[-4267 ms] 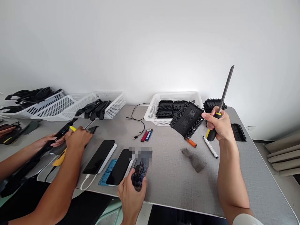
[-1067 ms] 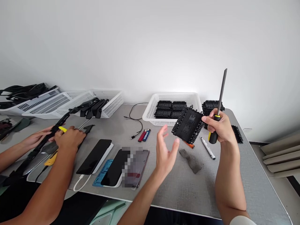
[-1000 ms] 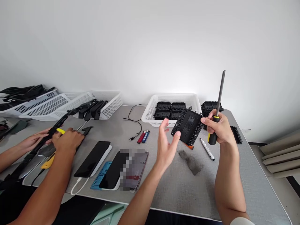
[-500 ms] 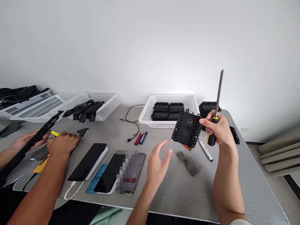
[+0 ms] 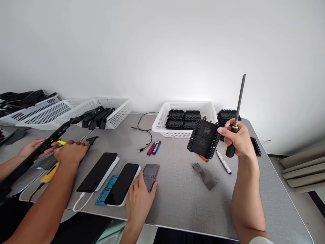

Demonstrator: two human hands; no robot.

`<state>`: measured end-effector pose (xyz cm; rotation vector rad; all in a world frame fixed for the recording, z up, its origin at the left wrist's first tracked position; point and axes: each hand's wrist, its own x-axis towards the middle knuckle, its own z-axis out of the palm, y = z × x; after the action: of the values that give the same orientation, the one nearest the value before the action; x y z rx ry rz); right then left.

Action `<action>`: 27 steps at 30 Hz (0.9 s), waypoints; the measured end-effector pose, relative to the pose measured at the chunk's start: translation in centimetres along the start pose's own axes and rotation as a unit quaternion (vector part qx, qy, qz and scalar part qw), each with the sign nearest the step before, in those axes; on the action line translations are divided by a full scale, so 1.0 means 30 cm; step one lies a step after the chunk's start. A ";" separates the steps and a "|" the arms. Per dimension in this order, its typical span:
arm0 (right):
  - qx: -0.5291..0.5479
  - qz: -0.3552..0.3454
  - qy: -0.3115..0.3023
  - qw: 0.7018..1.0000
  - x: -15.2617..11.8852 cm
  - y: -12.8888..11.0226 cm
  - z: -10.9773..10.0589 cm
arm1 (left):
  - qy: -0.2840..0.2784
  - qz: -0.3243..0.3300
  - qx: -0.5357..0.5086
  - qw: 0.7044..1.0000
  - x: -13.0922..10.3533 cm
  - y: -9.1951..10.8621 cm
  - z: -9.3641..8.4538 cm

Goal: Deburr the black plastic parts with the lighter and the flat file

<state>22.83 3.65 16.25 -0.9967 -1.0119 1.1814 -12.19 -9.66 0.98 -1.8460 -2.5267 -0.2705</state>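
Note:
My right hand (image 5: 238,137) is closed around the black-and-yellow handle of a file (image 5: 241,98), whose grey blade points up. Between the thumb and fingers of that same hand a black plastic panel (image 5: 205,137) with toothed sides is pinched at its upper right corner. My left hand (image 5: 141,196) is low over the table, its fingers and thumb spanning a phone (image 5: 151,173) that shows a timer; the palm hides the phone's lower part. Under the panel lies a grey cloth (image 5: 207,176), with a white marker (image 5: 223,162) to its right.
A white basket (image 5: 158,127) holds several similar panels; more panels (image 5: 225,115) are stacked beside it. Two phones (image 5: 123,184) (image 5: 98,173) lie left of my hand. A co-worker's hands (image 5: 71,152) hold a long black part and a yellow tool. Red and blue sticks (image 5: 156,148) lie mid-table.
My left hand has moved left and down, from open in the air onto the timer phone. My right hand keeps the file and panel almost where they were.

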 end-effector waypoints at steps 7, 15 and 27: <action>0.011 0.003 -0.006 1.000 -0.002 -0.005 0.000 | -0.020 -0.014 -0.024 0.999 0.021 -0.008 0.005; 0.011 0.004 -0.005 1.000 -0.005 -0.006 0.002 | -0.018 -0.034 -0.013 0.999 0.039 0.024 -0.002; 0.006 0.004 -0.005 1.000 -0.007 -0.008 0.003 | -0.011 -0.041 -0.056 0.997 0.032 0.016 0.008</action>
<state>22.78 3.42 16.48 -0.9863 -1.0080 1.1993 -12.02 -8.57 0.91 -1.7930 -2.6589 -0.4038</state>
